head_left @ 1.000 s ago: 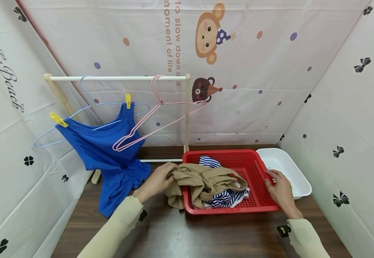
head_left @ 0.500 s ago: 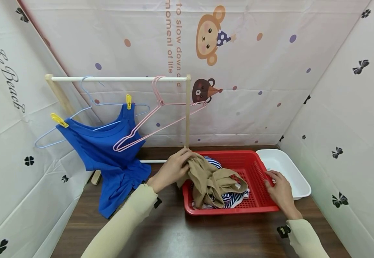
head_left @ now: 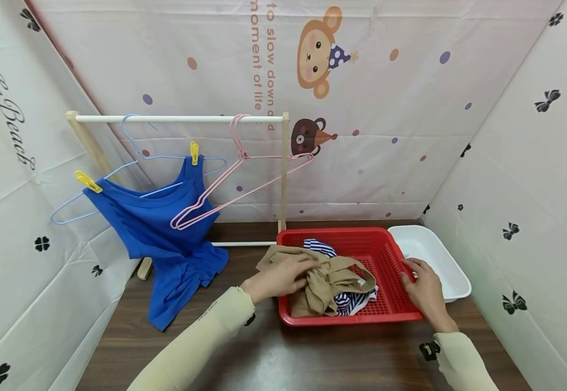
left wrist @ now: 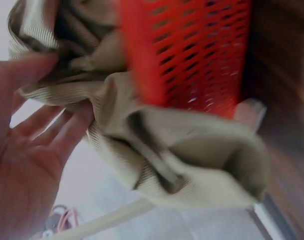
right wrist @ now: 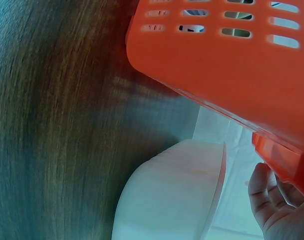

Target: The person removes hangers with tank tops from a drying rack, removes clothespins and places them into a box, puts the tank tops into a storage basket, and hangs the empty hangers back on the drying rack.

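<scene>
My left hand (head_left: 276, 279) reaches over the left part of the red basket (head_left: 344, 320), its fingers curled into a crumpled khaki garment (head_left: 322, 285). In the left wrist view, a fold of the garment (left wrist: 117, 100) lies between the thumb and fingertips. One end of this cloth hangs over the basket's left rim. A blue-and-white striped garment (head_left: 357, 301) shows beneath it, partly covered. At the basket's right rim my right hand (head_left: 424, 288) holds the edge, with fingers bent around the rim in the right wrist view.
A white tub (head_left: 437, 255) stands right behind the basket. To the left, a rack (head_left: 181, 119) carries a blue tank top (head_left: 171, 217) on a blue hanger, fixed with yellow clothespins (head_left: 194, 153). Pink hangers (head_left: 241, 157) hang near the rack's right post, extending toward the basket.
My left hand has carried the khaki garment's left end up and rightward over the basket, then moved down onto its middle. My right hand has stayed on the rim.
</scene>
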The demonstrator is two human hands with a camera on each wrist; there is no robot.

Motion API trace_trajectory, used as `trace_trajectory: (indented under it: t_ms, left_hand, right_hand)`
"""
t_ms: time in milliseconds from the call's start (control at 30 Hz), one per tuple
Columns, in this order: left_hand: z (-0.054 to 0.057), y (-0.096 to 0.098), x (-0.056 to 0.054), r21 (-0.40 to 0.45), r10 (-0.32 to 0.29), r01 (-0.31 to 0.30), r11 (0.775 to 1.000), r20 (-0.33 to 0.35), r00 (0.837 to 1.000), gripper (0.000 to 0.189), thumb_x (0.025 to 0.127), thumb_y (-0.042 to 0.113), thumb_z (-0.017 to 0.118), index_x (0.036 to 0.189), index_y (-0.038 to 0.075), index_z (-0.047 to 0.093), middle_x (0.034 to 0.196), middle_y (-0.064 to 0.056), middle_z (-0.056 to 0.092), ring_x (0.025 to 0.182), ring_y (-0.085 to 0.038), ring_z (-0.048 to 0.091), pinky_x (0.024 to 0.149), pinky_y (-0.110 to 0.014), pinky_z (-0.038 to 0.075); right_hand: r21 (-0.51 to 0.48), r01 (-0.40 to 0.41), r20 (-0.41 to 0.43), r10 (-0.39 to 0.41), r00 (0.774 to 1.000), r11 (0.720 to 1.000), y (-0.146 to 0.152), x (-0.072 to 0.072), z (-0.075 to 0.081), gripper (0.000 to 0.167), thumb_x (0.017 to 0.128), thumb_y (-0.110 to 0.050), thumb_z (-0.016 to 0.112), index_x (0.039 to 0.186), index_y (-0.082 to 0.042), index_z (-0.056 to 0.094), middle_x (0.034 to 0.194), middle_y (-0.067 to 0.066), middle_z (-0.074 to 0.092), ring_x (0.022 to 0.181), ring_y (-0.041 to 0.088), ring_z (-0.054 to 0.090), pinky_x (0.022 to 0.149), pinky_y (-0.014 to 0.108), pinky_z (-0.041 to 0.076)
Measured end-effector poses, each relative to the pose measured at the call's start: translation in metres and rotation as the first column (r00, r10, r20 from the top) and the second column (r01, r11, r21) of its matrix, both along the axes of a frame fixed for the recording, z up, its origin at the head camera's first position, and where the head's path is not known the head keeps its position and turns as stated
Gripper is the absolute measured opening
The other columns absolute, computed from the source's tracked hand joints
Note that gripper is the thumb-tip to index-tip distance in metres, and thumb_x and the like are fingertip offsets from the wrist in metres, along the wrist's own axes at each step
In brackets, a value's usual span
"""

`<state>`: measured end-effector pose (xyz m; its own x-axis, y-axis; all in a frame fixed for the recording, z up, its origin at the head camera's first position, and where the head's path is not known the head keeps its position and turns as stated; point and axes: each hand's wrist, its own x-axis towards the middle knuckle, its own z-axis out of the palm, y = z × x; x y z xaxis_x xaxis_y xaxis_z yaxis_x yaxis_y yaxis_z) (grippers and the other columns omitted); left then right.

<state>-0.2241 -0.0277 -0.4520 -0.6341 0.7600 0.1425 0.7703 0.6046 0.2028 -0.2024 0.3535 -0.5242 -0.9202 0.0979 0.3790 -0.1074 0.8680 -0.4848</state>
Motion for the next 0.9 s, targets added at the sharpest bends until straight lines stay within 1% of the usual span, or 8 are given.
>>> trace_trajectory:
  t_ms: [100,167,300,367,500,700,800,900]
  left_hand:
    - [-0.007,0.002,0.003,-0.072,-0.001,0.007,0.997,0.086,0.996,0.055,0.095,0.026,0.066,0.146,0.026,0.046,0.147,-0.001,0.049,0.134,-0.015,0.048,0.106,-0.032,0.046]
    - [-0.007,0.001,0.005,-0.065,0.001,0.006,0.998,0.101,0.995,0.055,0.095,0.027,0.066,0.146,0.026,0.046,0.147,0.000,0.049,0.135,-0.015,0.048,0.106,-0.032,0.046]
    - [0.001,-0.004,0.004,0.043,-0.010,0.007,0.999,0.077,0.997,0.048,0.095,0.023,0.065,0.142,0.022,0.051,0.143,0.000,0.052,0.125,-0.013,0.055,0.102,-0.031,0.049]
    - [0.006,-0.011,0.001,0.097,-0.002,-0.001,0.995,0.032,1.000,0.044,0.095,0.022,0.065,0.137,0.020,0.055,0.137,0.001,0.056,0.115,-0.013,0.060,0.098,-0.032,0.051]
    - [0.009,-0.029,-0.006,0.156,0.098,-0.098,0.983,0.007,0.995,0.044,0.093,0.025,0.068,0.134,0.020,0.057,0.134,-0.002,0.058,0.108,-0.016,0.062,0.092,-0.036,0.053]
    - [0.000,-0.059,-0.017,0.156,0.255,-0.283,0.946,0.176,0.951,0.068,0.087,0.039,0.073,0.146,0.022,0.044,0.150,-0.007,0.045,0.134,-0.029,0.048,0.106,-0.051,0.044]
    - [-0.012,-0.067,-0.021,0.129,0.272,-0.309,0.942,0.245,0.931,0.077,0.086,0.044,0.074,0.150,0.022,0.038,0.154,-0.006,0.040,0.138,-0.029,0.045,0.109,-0.051,0.040]
    - [-0.025,-0.070,-0.023,0.135,0.265,-0.311,0.941,0.280,0.923,0.079,0.085,0.045,0.074,0.151,0.021,0.038,0.154,-0.008,0.039,0.139,-0.031,0.043,0.110,-0.052,0.039]
  right_hand:
    - [-0.002,0.007,0.013,-0.007,1.000,1.000,0.000,0.000,0.000,0.038,0.089,-0.005,0.063,0.125,0.006,0.060,0.124,0.028,0.056,0.109,0.045,0.056,0.087,0.061,0.047]
    - [-0.003,0.008,0.012,-0.008,1.000,1.000,0.000,0.000,0.001,0.038,0.089,-0.005,0.063,0.125,0.006,0.060,0.124,0.028,0.056,0.109,0.046,0.056,0.087,0.061,0.047]
    - [-0.005,0.002,-0.008,-0.002,1.000,1.000,0.000,0.000,0.000,0.036,0.089,-0.005,0.064,0.123,0.006,0.062,0.123,0.028,0.057,0.108,0.046,0.056,0.089,0.061,0.045]
    - [-0.005,0.001,-0.012,-0.001,1.000,1.000,0.000,0.000,0.000,0.036,0.088,-0.004,0.064,0.123,0.007,0.062,0.122,0.028,0.057,0.108,0.046,0.057,0.089,0.061,0.045]
    - [-0.008,0.003,-0.007,-0.003,1.000,1.000,0.000,0.000,0.000,0.036,0.089,-0.005,0.064,0.123,0.006,0.062,0.123,0.028,0.057,0.108,0.046,0.057,0.088,0.061,0.046]
    - [-0.007,0.006,-0.001,-0.006,1.000,1.000,0.001,0.000,0.000,0.037,0.089,-0.005,0.064,0.124,0.005,0.061,0.124,0.027,0.057,0.107,0.044,0.057,0.086,0.060,0.048]
    - [-0.007,0.002,-0.003,-0.002,1.000,1.000,0.001,-0.001,0.000,0.036,0.089,-0.005,0.063,0.123,0.006,0.061,0.124,0.027,0.057,0.107,0.045,0.057,0.086,0.060,0.047]
    - [-0.006,0.001,-0.007,-0.001,1.000,1.000,0.001,-0.001,-0.001,0.037,0.089,-0.004,0.064,0.124,0.006,0.061,0.124,0.027,0.057,0.107,0.045,0.057,0.085,0.060,0.047]
